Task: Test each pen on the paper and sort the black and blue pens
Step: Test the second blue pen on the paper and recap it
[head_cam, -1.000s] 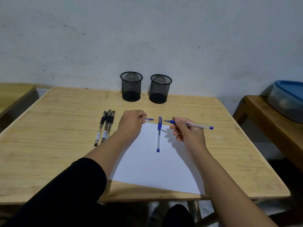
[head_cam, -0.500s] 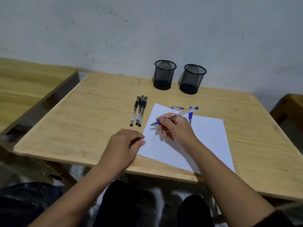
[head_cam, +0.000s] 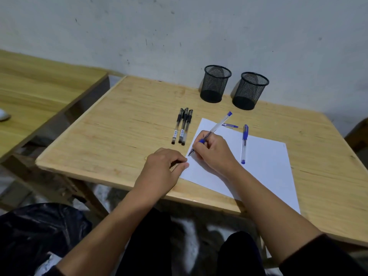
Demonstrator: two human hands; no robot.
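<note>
My right hand grips an uncapped blue pen, its tip touching the left edge of the white paper. Its blue cap lies at the paper's far edge. A second blue pen, capped, lies on the paper to the right of my hand. Three black pens lie side by side on the wood, left of the paper. My left hand rests on the table with curled fingers pinning the paper's near left corner. Two black mesh cups stand by the wall.
The wooden table ends in a front edge just below my hands. A second wooden surface sits to the left across a gap. A dark plastic bag lies on the floor at lower left.
My left hand put the cap down and came back to the paper's near left corner. My right hand turned the pen and lowered its tip onto the paper. My view swung left.
</note>
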